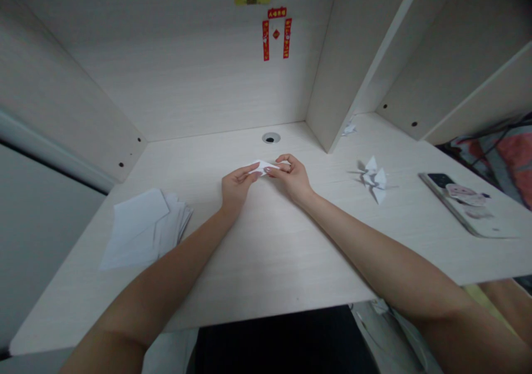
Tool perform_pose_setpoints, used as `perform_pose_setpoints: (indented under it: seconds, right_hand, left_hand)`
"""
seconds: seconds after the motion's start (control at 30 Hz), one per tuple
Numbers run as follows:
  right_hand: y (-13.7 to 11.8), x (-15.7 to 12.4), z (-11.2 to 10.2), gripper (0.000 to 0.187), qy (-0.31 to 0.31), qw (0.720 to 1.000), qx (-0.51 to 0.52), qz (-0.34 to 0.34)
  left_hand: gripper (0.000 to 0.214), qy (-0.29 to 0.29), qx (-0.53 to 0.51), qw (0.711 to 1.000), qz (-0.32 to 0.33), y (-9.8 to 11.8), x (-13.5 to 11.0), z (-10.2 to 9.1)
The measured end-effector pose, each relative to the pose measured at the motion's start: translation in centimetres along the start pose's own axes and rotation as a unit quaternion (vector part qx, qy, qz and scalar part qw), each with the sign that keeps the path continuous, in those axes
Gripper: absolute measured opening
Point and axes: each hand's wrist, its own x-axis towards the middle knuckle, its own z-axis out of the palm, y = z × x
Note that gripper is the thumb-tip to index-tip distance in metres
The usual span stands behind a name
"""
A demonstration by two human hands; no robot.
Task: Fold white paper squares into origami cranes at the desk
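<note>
A small folded piece of white paper (262,167) lies on the pale wooden desk (274,252), far from me near the middle. My left hand (236,187) pinches its left end with fingers closed. My right hand (292,175) grips its right end, fingers curled over the paper. Both forearms reach across the desk towards it.
A fanned stack of white sheets (143,228) lies at the left. Two folded paper cranes (373,178) sit at the right, with a phone (465,202) beyond them. A cable hole (271,137) is behind the hands. A shelf divider (332,86) rises at the right.
</note>
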Motion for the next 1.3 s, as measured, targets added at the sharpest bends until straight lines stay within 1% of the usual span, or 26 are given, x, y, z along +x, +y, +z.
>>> perform_pose_setpoints:
  seconds: [0.23, 0.4, 0.5, 0.73, 0.83, 0.93, 1.03, 1.3]
  right_hand:
    - [0.2, 0.1, 0.1, 0.046, 0.004, 1.000, -0.005, -0.003]
    - [0.2, 0.0, 0.4, 0.047, -0.004, 1.000, 0.003, -0.016]
    - [0.3, -0.1, 0.4, 0.048, -0.005, 1.000, -0.004, -0.030]
    - [0.0, -0.1, 0.5, 0.049, -0.004, 0.997, -0.027, -0.067]
    - [-0.2, -0.1, 0.6, 0.051, 0.001, 0.997, -0.028, -0.076]
    - [-0.1, 0.0, 0.6, 0.049, -0.002, 0.996, -0.022, -0.081]
    - [0.2, 0.1, 0.4, 0.047, -0.004, 0.996, -0.022, -0.086]
    - [1.0, 0.9, 0.1, 0.050, 0.036, 0.995, -0.042, -0.081]
  left_hand:
    - [0.031, -0.015, 0.023, 0.999, 0.033, 0.1, -0.1, 0.0]
    - [0.047, 0.000, 0.001, 1.000, 0.018, 0.2, -0.2, 0.2]
    - [0.051, 0.001, 0.005, 1.000, 0.009, 0.3, -0.1, 0.2]
    - [0.053, -0.017, -0.012, 1.000, -0.001, 0.1, 0.0, 0.2]
    - [0.055, -0.017, -0.001, 1.000, -0.011, -0.2, 0.1, 0.1]
    - [0.056, -0.014, 0.001, 1.000, -0.012, -0.3, 0.3, 0.0]
    - [0.057, -0.023, -0.017, 1.000, -0.007, -0.2, 0.3, 0.0]
    - [0.049, -0.049, -0.034, 0.998, -0.014, -0.3, 0.4, 0.0]
